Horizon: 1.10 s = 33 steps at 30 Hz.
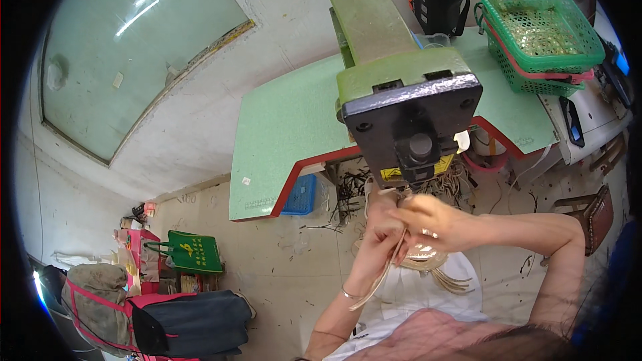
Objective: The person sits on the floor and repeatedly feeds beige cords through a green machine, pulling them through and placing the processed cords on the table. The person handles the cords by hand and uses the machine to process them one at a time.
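My left hand (382, 226), a bracelet at its wrist, is closed on a narrow beige strip (382, 279) whose loose end hangs down toward my forearm. Against it sits my right hand (433, 219), wearing a ring, its fingers bent and slightly blurred; what they pinch is hidden. Both hands are right below the black head (418, 124) of a green press machine (381, 20). Across my lap lies a bundle of shiny beige strips (451, 282), partly covered by the right hand.
A green worktable (287, 134) with a red edge surrounds the machine. Stacked green baskets (535, 60) and a black bag (436, 0) stand at the back right. Scraps (354, 190) and a blue crate (299, 195) are below. A stool (594, 217) is at right, a green bag (194, 251) at left.
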### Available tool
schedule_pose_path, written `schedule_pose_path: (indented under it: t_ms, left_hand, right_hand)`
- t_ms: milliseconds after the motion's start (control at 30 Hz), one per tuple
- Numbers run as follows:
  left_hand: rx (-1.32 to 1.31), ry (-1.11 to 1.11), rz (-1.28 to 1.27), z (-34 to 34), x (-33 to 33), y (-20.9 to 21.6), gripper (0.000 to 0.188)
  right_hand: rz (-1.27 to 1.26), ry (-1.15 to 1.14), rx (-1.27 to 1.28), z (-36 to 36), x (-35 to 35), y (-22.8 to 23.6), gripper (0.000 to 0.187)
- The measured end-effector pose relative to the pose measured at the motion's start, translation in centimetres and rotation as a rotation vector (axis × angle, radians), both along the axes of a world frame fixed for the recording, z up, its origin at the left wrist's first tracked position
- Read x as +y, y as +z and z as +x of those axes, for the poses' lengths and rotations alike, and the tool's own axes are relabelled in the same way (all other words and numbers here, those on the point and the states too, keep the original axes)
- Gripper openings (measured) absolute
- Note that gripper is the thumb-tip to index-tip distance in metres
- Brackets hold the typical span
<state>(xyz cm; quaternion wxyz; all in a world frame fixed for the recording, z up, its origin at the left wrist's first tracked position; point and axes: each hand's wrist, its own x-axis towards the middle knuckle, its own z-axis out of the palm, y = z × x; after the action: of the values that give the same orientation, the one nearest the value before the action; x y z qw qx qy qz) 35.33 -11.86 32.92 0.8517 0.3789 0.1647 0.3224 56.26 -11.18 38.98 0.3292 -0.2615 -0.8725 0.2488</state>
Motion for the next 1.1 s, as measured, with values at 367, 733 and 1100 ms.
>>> schedule_pose_path:
  t_ms: [367,733,1100]
  left_hand:
    - [0.372,0.438,0.416,4.7,0.5,5.3,0.020]
    - [0.519,0.689,0.358,6.2,0.5,5.1,0.016]
    - [0.550,0.774,0.378,6.3,1.2,6.2,0.020]
  right_hand:
    - [-0.713,-0.329,0.205,4.1,-1.2,4.6,0.025]
    - [-1.014,-0.483,0.351,5.0,-2.1,4.9,0.020]
    - [-1.239,-0.311,0.660,5.3,-2.8,3.8,0.022]
